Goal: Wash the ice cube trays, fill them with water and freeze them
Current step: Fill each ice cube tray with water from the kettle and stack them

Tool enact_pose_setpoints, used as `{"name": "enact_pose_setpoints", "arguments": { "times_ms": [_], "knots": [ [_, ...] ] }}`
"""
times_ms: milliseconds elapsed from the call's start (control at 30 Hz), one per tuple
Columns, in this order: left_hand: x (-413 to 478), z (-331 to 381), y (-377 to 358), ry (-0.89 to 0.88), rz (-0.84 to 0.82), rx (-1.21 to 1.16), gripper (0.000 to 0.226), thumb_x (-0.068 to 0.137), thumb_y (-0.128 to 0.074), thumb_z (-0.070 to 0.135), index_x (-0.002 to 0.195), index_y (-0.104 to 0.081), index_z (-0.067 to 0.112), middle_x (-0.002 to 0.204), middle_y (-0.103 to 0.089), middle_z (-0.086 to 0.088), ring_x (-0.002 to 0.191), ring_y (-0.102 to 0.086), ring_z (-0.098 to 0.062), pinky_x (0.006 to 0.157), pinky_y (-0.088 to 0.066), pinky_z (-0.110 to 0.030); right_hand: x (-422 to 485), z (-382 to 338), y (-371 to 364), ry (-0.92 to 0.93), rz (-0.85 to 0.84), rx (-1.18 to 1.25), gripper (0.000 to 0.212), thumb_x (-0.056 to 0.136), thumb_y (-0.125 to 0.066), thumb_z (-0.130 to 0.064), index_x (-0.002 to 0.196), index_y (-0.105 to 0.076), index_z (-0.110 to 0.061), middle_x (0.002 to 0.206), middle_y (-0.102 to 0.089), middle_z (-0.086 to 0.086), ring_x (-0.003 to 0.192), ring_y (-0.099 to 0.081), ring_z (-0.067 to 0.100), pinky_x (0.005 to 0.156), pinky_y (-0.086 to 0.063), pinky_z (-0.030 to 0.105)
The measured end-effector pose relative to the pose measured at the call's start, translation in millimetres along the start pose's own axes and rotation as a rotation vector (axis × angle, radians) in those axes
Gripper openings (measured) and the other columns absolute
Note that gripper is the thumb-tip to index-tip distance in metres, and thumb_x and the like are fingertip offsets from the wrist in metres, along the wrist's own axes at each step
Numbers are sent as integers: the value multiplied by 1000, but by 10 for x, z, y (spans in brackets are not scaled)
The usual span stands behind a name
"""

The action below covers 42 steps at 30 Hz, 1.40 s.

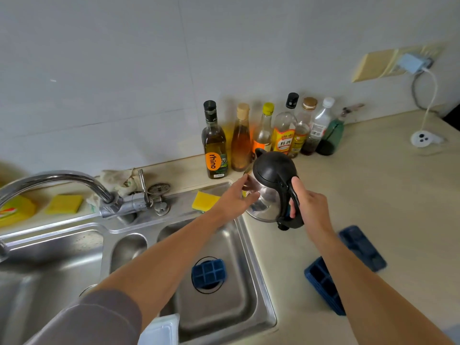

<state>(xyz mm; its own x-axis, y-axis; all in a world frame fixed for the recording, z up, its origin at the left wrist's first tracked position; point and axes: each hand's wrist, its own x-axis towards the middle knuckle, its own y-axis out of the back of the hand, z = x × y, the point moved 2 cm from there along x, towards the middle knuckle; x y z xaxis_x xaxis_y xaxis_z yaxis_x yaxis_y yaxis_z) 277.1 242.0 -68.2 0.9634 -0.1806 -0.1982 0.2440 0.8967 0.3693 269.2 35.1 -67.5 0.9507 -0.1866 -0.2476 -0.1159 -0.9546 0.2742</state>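
Beside the sink, at the counter's edge: I see a kettle (271,185) with a steel body and a closed black lid, its spout pointing away toward the wall. It leans a little, and I cannot tell whether its base is clear of the counter (373,183).
Right hand (311,207): wrapped round the kettle's black handle, thumb lying along the top.
Left hand (236,197): cupped on the kettle's steel side, fingers and thumb curled against it. The two hands are apart, one on each side of the kettle.
Sink (249,270): one dark blue ice cube tray (209,272) lies cells-up over the drain of the right-hand basin.
Counter trays: a nearer tray (321,282) and a farther tray (361,247), both blue, lie by the right forearm, which partly hides the nearer one. I cannot tell whether any cell holds water.
Step in hand: I judge that filling is being readied, with the kettle as the water source. The tray in the basin may not be washed yet.
Next move: I would carry the kettle to a tray and tip it slowly, spout low over the cells, so they fill without spilling.
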Motion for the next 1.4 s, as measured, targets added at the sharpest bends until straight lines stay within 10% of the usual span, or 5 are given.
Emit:
{"name": "enact_pose_setpoints", "arguments": {
  "times_ms": [367,500,867,1033,1400],
  "knots": [
    [-464,-436,109,261,253,1,29,102,-58,30,120,-66,9,104,-68,-2,93,-64,-18,80,-52,-33,-283,-280,172,418,274,-437,44,86,-58,-65,97,-57,-23,80,-56,-11,75,-55,10,60,-39,22],
    [-1186,-862,232,413,338,160,28,100,-54,31,79,-63,15,73,-63,3,68,-56,-16,66,-51,-37,-663,-248,-122,591,-95,-430,36,91,-57,-58,79,-57,-24,62,-56,-9,60,-56,7,55,-44,27],
    [-3057,-1586,352,761,661,211,22,98,-61,26,109,-74,11,101,-74,-4,92,-66,-24,78,-46,-28,-1667,733,-1451,187,-991,-675,37,94,-59,-40,74,-54,-9,70,-64,9,64,-57,20,74,-57,45],
    [-3457,-1861,244,816,652,243,34,95,-62,26,63,-52,17,62,-55,2,68,-52,-26,56,-39,-31,-1951,1131,-1756,67,-1066,-719,29,96,-60,-39,83,-64,-13,71,-71,2,56,-63,13,57,-57,30],
    [-3531,-1963,247,813,682,139,24,97,-58,27,83,-70,12,77,-71,-3,73,-65,-25,66,-52,-30,-2166,1408,-1997,-10,-1060,-728,28,95,-61,-37,78,-61,-14,57,-61,0,42,-55,12,42,-44,23]
  ]
}}
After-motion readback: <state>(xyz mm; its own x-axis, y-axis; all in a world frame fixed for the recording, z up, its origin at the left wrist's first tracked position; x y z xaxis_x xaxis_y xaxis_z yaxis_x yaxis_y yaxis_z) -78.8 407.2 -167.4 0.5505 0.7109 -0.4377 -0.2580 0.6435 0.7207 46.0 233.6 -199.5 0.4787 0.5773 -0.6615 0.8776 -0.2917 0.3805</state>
